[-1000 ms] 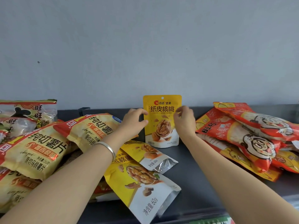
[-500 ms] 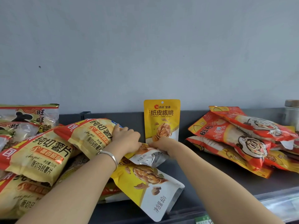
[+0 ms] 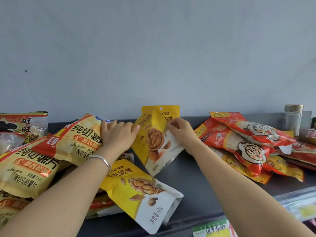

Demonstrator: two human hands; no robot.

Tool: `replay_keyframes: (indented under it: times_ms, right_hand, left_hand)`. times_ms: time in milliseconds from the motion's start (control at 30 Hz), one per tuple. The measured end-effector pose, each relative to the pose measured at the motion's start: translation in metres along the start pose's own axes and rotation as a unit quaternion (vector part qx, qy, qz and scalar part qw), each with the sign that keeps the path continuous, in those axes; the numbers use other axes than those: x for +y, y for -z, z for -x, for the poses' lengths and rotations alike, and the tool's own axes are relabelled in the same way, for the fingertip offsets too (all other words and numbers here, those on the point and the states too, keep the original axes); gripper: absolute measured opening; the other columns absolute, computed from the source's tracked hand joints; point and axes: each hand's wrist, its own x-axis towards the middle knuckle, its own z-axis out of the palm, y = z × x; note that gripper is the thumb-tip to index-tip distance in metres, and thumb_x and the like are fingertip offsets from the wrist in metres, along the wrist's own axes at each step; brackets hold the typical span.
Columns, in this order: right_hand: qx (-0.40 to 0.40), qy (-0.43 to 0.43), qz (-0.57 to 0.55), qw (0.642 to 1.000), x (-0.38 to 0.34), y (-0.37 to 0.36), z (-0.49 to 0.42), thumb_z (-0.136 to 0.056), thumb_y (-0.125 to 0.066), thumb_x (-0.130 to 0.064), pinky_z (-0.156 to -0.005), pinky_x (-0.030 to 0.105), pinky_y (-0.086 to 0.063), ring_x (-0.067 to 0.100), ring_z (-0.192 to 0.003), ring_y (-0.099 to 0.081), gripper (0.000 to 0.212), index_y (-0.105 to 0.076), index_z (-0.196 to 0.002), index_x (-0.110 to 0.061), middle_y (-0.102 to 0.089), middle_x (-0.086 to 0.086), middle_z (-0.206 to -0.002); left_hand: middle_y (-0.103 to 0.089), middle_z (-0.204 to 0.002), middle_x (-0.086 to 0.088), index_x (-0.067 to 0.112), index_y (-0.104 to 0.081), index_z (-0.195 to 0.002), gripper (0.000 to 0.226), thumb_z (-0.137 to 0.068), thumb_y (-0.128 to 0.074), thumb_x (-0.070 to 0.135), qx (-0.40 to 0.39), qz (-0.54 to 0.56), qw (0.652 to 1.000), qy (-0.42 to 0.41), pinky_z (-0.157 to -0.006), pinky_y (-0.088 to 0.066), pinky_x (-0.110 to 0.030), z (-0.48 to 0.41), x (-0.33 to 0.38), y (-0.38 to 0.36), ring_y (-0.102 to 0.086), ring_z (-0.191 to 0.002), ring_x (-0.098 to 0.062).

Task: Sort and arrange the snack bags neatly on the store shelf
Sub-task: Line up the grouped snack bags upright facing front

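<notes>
My two hands lift a yellow walnut pouch (image 3: 153,144), tilted, off the dark grey shelf (image 3: 196,182). My left hand (image 3: 119,135) holds its upper left edge and my right hand (image 3: 181,132) pinches its right edge. Right behind it, a matching walnut pouch (image 3: 164,111) stands upright against the wall, mostly hidden. A third walnut pouch (image 3: 142,190) lies flat near the shelf front, under my left forearm.
Yellow and red potato chip bags (image 3: 80,139) are heaped at the left, with clear rice cracker bags (image 3: 25,124) behind them. Red cartoon snack bags (image 3: 248,139) are piled at the right. A glass jar (image 3: 293,117) stands at the far right. Price tags (image 3: 212,228) line the shelf edge.
Both hands left the upright pouch, dropped to the flat pouch in front of it, took hold and raised it tilted before the standing one.
</notes>
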Motion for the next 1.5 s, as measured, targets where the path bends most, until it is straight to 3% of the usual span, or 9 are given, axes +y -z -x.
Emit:
replay_keyframes:
  times_ms: [167, 300, 567, 667, 900, 1033, 1167, 1267, 1500]
  right_hand:
    - [0.062, -0.025, -0.051, 0.996, 0.031, 0.031, 0.006, -0.097, -0.049, -0.007, -0.068, 0.025, -0.043, 0.016, -0.084, -0.054, 0.011, -0.055, -0.091, -0.015, -0.059, -0.001, -0.087]
    - [0.025, -0.124, -0.019, 0.992, 0.061, 0.038, 0.005, -0.093, -0.048, -0.003, -0.077, 0.039, -0.052, 0.029, -0.099, -0.059, 0.018, -0.055, -0.09, -0.02, -0.064, 0.013, -0.104]
    - [0.011, -0.244, -0.119, 0.962, 0.057, 0.024, -0.003, -0.092, -0.037, 0.005, -0.078, 0.047, -0.057, 0.034, -0.113, -0.052, 0.027, -0.05, -0.098, -0.018, -0.053, 0.015, -0.124]
    - [-0.012, -0.258, -0.098, 0.961, 0.056, 0.016, -0.002, -0.094, -0.043, -0.001, -0.081, 0.047, -0.056, 0.032, -0.115, -0.05, 0.022, -0.049, -0.106, -0.019, -0.049, 0.014, -0.128]
    - [0.039, -0.132, 0.097, 0.986, 0.047, 0.02, 0.003, -0.091, -0.057, -0.019, -0.083, 0.037, -0.045, 0.029, -0.109, -0.052, 0.058, -0.032, -0.143, -0.012, -0.05, 0.011, -0.127]
    - [0.115, -0.008, 0.163, 0.98, 0.033, 0.025, 0.015, -0.093, -0.054, -0.022, -0.084, 0.041, -0.048, 0.029, -0.107, -0.054, 0.037, -0.048, -0.129, -0.016, -0.051, 0.01, -0.125]
    - [-0.017, 0.064, 0.15, 0.986, 0.016, 0.01, 0.029, -0.095, -0.05, -0.019, -0.067, 0.034, -0.052, 0.022, -0.088, -0.06, 0.017, -0.061, -0.108, -0.015, -0.061, 0.004, -0.108]
    - [-0.189, 0.048, 0.207, 0.959, 0.007, -0.012, 0.038, -0.096, -0.051, -0.024, -0.086, 0.038, -0.052, 0.027, -0.1, -0.06, 0.024, -0.064, -0.112, -0.011, -0.065, 0.009, -0.11]
    - [-0.35, -0.141, 0.157, 0.913, -0.012, -0.051, 0.064, -0.094, -0.05, -0.048, -0.098, 0.044, -0.049, 0.035, -0.111, -0.06, 0.053, -0.057, -0.124, -0.005, -0.062, 0.018, -0.123]
  left_hand:
    - [-0.045, -0.143, -0.006, 0.026, -0.029, -0.144, 0.06, -0.095, -0.016, 0.057, -0.104, 0.065, 0.992, 0.002, -0.113, -0.017, -0.051, 0.0, 0.019, -0.004, -0.036, -0.135, -0.027]
    - [-0.042, -0.145, -0.006, 0.024, -0.018, -0.147, 0.057, -0.097, -0.042, 0.04, -0.208, 0.328, 0.922, -0.016, -0.103, -0.035, -0.038, 0.005, 0.043, -0.003, -0.042, -0.131, -0.027]
    - [-0.061, -0.099, -0.01, 0.012, -0.051, -0.106, 0.02, -0.099, -0.04, 0.027, -0.067, 0.375, 0.923, 0.048, -0.081, -0.054, -0.046, -0.011, 0.057, -0.012, -0.063, -0.087, -0.027]
    - [-0.058, -0.097, -0.004, 0.016, -0.049, -0.117, 0.02, -0.098, -0.045, 0.023, -0.087, 0.379, 0.917, 0.082, -0.077, -0.054, -0.04, -0.008, 0.055, -0.014, -0.061, -0.086, -0.023]
    - [-0.054, -0.077, 0.004, 0.013, -0.023, -0.145, 0.059, -0.095, -0.052, 0.017, -0.042, 0.407, 0.906, 0.108, -0.072, -0.045, -0.03, 0.006, 0.054, -0.014, -0.05, -0.068, -0.007]
    - [-0.059, -0.095, -0.004, 0.012, -0.028, -0.142, 0.054, -0.094, -0.053, 0.017, -0.006, 0.413, 0.903, 0.115, -0.074, -0.041, -0.024, 0.016, 0.052, -0.002, -0.053, -0.085, -0.013]
    - [-0.059, -0.111, -0.007, 0.014, -0.041, -0.132, 0.04, -0.094, -0.053, 0.02, 0.01, 0.381, 0.918, 0.112, -0.077, -0.04, -0.028, 0.03, 0.045, 0.005, -0.053, -0.098, -0.019]
    - [-0.059, -0.112, -0.003, 0.017, -0.049, -0.124, 0.031, -0.094, -0.052, 0.022, 0.005, 0.353, 0.93, 0.097, -0.075, -0.039, -0.027, 0.046, 0.036, 0.009, -0.052, -0.095, -0.014]
    - [-0.059, -0.114, -0.002, 0.017, -0.058, -0.118, 0.026, -0.092, -0.054, 0.016, 0.004, 0.302, 0.951, 0.061, -0.079, -0.038, -0.021, 0.09, 0.004, 0.021, -0.053, -0.097, -0.01]
